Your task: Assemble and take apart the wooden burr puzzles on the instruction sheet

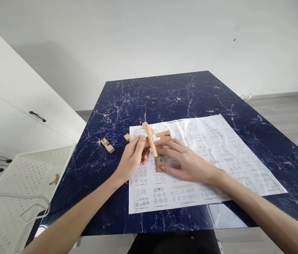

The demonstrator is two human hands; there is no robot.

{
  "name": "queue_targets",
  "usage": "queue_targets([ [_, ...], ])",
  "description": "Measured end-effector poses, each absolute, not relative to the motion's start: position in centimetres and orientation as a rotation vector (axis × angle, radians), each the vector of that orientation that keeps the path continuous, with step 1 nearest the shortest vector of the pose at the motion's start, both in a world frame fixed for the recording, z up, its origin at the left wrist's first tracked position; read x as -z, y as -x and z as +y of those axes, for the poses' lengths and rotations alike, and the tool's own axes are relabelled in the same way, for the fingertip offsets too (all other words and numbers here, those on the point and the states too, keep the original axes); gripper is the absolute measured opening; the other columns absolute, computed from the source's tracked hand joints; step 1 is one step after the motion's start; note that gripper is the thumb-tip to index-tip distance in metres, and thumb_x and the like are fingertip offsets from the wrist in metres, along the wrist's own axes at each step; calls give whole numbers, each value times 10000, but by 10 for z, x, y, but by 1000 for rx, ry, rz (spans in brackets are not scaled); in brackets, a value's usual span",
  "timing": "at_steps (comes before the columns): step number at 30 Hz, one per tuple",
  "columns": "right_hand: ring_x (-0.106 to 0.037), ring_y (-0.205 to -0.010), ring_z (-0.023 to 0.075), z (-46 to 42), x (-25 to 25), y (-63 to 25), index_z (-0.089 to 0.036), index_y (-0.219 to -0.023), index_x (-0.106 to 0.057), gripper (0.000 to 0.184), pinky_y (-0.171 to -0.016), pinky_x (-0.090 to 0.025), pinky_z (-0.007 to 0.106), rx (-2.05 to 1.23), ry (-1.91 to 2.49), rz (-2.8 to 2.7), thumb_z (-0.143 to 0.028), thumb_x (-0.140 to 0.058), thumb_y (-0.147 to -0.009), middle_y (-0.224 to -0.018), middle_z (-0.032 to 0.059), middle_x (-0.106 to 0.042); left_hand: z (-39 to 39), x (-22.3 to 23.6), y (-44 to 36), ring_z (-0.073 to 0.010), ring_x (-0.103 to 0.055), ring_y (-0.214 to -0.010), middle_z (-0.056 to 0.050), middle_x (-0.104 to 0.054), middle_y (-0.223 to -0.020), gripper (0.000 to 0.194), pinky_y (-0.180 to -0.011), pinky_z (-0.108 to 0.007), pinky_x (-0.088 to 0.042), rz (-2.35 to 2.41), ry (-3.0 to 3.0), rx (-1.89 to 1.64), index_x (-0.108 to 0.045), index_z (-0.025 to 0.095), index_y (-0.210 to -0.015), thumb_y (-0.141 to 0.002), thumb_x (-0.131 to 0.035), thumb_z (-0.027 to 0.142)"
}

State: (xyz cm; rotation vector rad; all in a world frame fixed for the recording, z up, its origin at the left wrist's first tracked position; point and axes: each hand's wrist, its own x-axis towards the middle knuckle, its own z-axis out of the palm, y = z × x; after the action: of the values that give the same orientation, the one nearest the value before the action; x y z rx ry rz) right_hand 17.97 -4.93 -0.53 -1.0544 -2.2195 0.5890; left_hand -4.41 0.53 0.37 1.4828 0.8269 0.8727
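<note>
Currently | left fingers clamped on wooden piece | long axis crosswise, numbered end rightward | right fingers: unclear

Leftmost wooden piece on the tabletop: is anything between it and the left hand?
Nothing visible: only tabletop shows between the left hand and leftmost piece. Another block shows beside that path.

Notched blocks of bare wood, smooth and matt; a creased sheet of printed paper, matt; a tabletop with a glossy, marble-like finish that catches a pale reflection; a smooth, matt wall; smooth, plain-surfaced cabinet doors.
</note>
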Motion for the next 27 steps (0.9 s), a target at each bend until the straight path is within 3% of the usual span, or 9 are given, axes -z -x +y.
queue_targets([
  [4, -463, -1415, 375, -48, 8, -182, -333, -1442, -616, 437, -1146, -496, 619, -556, 1116, -2299, -408, -699, -1020, -1507, 89, -590, 6, -4, 44, -88, -471, -470, 53, -486, -602, 489, -470, -241, -378, 821, -1463, -876, -528, 199, -839, -1065, -516, 633],
  [10, -509, -1301, 387, -48, 12, -188, -258, -1360, -683, 506, -1016, -579, 578, -522, 1256, -2260, -581, -720, -973, -1371, 159, -591, 6, -5, 45, -92, -467, -465, 48, -491, -592, 493, -465, -243, -370, 829, -1452, -867, -557, 195, -857, -1057, -522, 644],
  [14, -560, -1206, 357, -46, 14, -193, -258, -1338, -677, 423, -971, -580, 537, -513, 1248, -2263, -517, -696, -1003, -1280, 149, -611, 6, -4, 45, -92, -468, -463, 53, -478, -613, 496, -453, -242, -354, 828, -1428, -852, -574, 193, -886, -1049, -524, 659],
  [17, -585, -1097, 326, -43, 15, -195, -236, -1136, -683, 237, -934, -562, 505, -481, 1251, -2249, -441, -679, -1018, -1177, 128, -642, 7, -3, 45, -84, -476, -465, 58, -480, -623, 492, -459, -235, -352, 809, -1440, -853, -534, 197, -861, -1060, -515, 647],
  [20, -595, -1008, 303, -41, 17, -195, -233, -1003, -619, 211, -889, -539, 474, -456, 1298, -2206, -439, -661, -1028, -1091, 111, -668, 7, -3, 44, -78, -475, -466, 64, -474, -634, 487, -462, -230, -361, 784, -1455, -854, -485, 206, -840, -1068, -506, 636],
  [27, -680, -910, 319, -37, 21, -199, -229, -1090, -574, 252, -745, -491, 416, -449, 1645, -1878, -471, -609, -1027, -1043, 124, -738, 5, -5, 42, -74, -492, -511, 47, -507, -756, 392, -480, -235, -382, 732, -1509, -815, -471, 210, -904, -1099, -490, 550],
])
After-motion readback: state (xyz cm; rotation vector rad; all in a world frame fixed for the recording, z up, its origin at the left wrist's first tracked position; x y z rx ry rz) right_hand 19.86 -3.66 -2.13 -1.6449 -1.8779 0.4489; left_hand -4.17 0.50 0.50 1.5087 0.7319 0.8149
